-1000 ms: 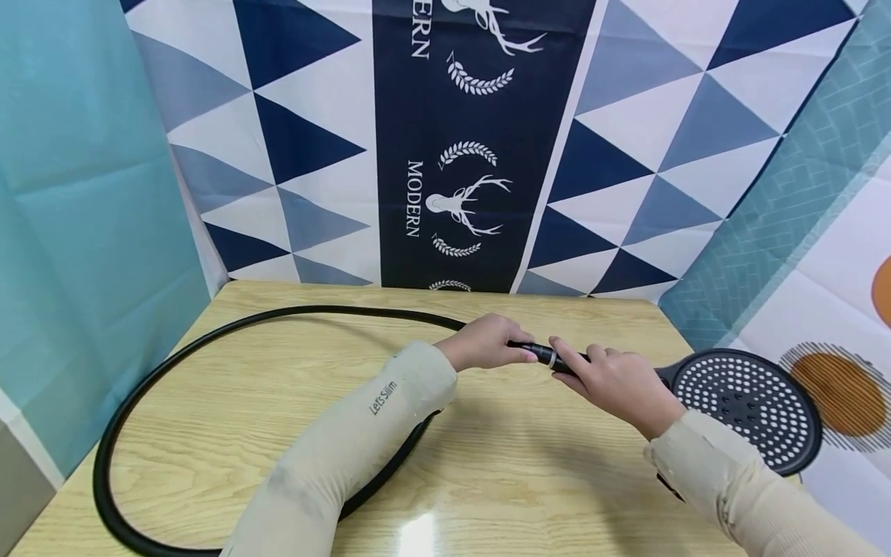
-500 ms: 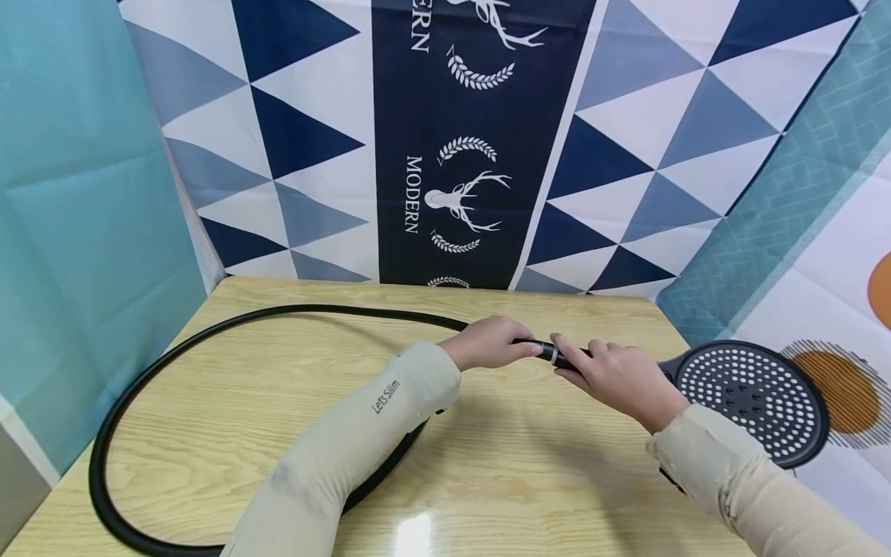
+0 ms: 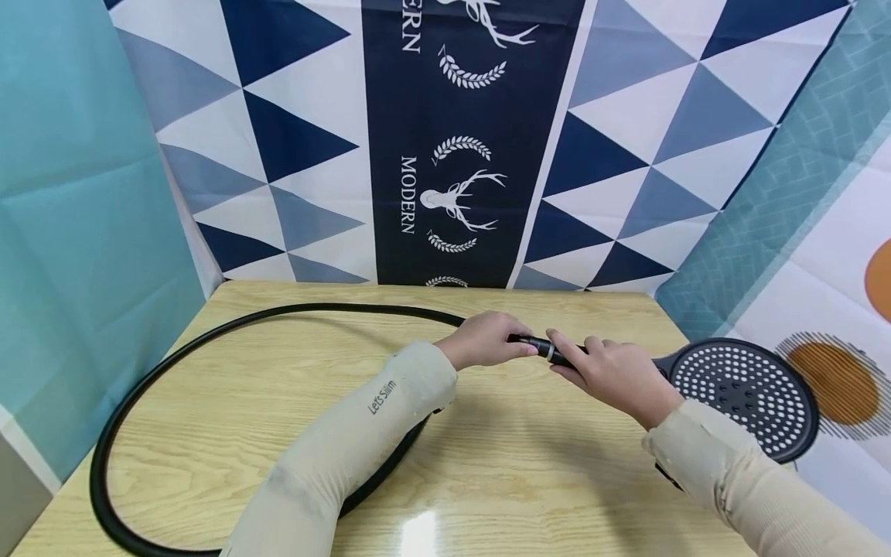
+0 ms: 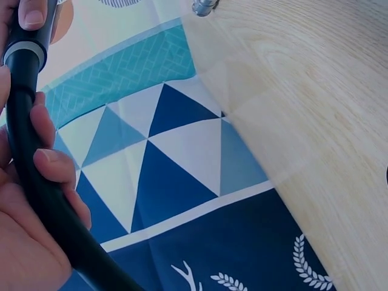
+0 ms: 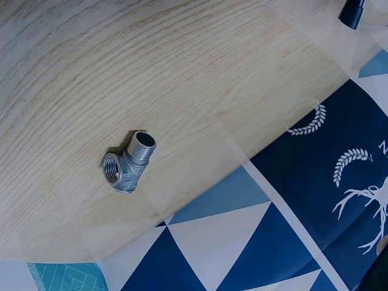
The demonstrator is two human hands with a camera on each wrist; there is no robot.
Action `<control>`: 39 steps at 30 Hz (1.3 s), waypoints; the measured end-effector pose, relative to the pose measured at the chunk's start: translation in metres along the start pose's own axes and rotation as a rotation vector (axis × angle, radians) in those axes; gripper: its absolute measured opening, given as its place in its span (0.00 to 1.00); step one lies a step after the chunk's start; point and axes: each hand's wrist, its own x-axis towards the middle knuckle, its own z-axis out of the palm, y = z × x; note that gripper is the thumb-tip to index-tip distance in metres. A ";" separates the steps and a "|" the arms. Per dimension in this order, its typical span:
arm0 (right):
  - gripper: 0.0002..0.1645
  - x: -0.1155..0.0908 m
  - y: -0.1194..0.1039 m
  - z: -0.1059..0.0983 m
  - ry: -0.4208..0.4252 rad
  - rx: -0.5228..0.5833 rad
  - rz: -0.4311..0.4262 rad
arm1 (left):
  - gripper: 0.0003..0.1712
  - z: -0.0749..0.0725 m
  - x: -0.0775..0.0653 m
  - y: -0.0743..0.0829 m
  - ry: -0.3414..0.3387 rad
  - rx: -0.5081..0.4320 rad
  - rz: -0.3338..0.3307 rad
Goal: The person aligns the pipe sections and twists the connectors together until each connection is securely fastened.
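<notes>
My left hand [image 3: 487,340] grips the end of a thick black hose [image 3: 334,308], its fingers curled round it in the left wrist view. Just to the right, my right hand [image 3: 623,379] holds the handle of a black shower head [image 3: 745,398] with a wide round face full of small holes. Hose and handle meet in line between the hands, a silver ring [image 3: 552,353] showing at the joint. Fingers of the right hand [image 4: 31,15] appear at the top edge of the left wrist view. Most of the handle is hidden under the right hand.
A metal tee pipe fitting [image 5: 128,160] with threaded openings lies on the wooden table [image 3: 487,480]. The hose makes a large loop over the left half of the tabletop. Patterned cloth [image 3: 445,155] stands behind the table, with a teal sheet [image 3: 90,232] at the left.
Both hands keep their hold at the joint. The shower head has shifted a little right and then back left, and sits slightly higher in the view.
</notes>
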 end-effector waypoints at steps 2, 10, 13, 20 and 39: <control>0.36 0.000 0.001 0.001 0.006 -0.007 -0.003 | 0.13 0.000 0.000 0.000 -0.003 -0.018 0.004; 0.37 0.000 0.001 0.002 0.015 -0.013 -0.013 | 0.16 0.000 0.002 0.001 -0.050 -0.046 -0.009; 0.37 0.000 0.001 0.002 -0.004 -0.002 -0.010 | 0.14 0.000 0.002 0.000 -0.048 -0.047 0.004; 0.38 0.001 0.002 0.004 -0.003 -0.005 -0.010 | 0.13 -0.001 0.000 -0.003 -0.025 -0.024 0.056; 0.36 0.000 0.001 0.004 0.021 0.010 -0.030 | 0.12 -0.001 0.000 -0.004 -0.052 -0.053 0.084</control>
